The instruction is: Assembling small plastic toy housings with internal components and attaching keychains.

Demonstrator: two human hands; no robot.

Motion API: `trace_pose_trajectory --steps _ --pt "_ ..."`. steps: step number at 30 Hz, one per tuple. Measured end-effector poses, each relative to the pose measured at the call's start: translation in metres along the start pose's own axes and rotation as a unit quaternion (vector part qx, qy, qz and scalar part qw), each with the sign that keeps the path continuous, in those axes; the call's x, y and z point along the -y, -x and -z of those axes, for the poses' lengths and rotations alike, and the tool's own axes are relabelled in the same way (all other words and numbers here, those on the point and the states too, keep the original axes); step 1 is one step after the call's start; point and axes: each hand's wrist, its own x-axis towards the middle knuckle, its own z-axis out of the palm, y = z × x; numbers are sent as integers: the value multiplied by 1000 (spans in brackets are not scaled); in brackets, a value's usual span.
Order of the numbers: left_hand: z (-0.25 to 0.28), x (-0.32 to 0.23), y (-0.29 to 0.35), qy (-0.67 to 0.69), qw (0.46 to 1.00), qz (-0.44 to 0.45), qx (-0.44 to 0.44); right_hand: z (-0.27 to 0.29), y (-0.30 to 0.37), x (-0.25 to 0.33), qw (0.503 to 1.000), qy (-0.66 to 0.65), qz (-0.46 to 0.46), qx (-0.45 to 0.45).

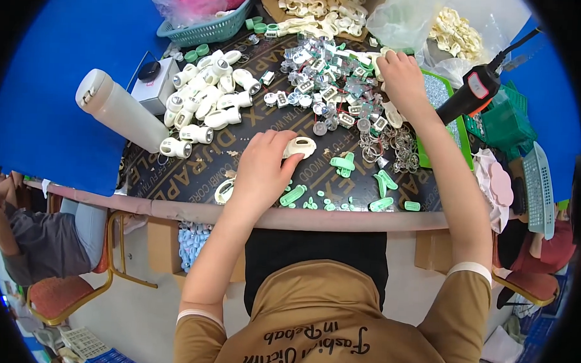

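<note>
The dark counter (pixel 175 184) fills the middle of the scene, crowded with small plastic parts, against a blue backdrop. At its far left stands a teal basket (pixel 206 28) with pink plastic bags in it, and at the far right a clear bag (pixel 430 26) of cream pieces. On the left lies a tall white bottle (pixel 120 111) on its side, with a heap of white cylindrical housings (pixel 207 102) just beside it. A pile of small clear parts (pixel 323 80) spreads across the far centre, a scatter of metal rings (pixel 394 143) sits to its right, and a black handheld tool (pixel 473 92) leans over a green tray (pixel 444 97).

The left hand (pixel 262 168) rests near the counter's near edge, fingers curled around a cream oval shell (pixel 301 147) which it grips at its right side. The right hand (pixel 400 73) reaches far across, fingers bent down into the edge of the clear parts; whether it has hold of anything I cannot tell. Mint-green clips (pixel 342 163) lie loose between the hands and along the near edge.
</note>
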Motion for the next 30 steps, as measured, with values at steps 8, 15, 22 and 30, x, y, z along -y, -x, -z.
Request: trace_pose_trajectory --steps 8,15,22,30 --pt "0 -4 1 -39 998 -36 27 82 31 12 656 -664 -343 -103" --pt "16 -40 20 207 977 -42 -44 140 102 67 229 -887 -384 113" --pt "3 -73 88 344 935 -83 33 163 166 136 -46 -873 -408 262" --pt "-6 -67 140 587 804 70 -62 170 170 165 342 -860 -264 273"
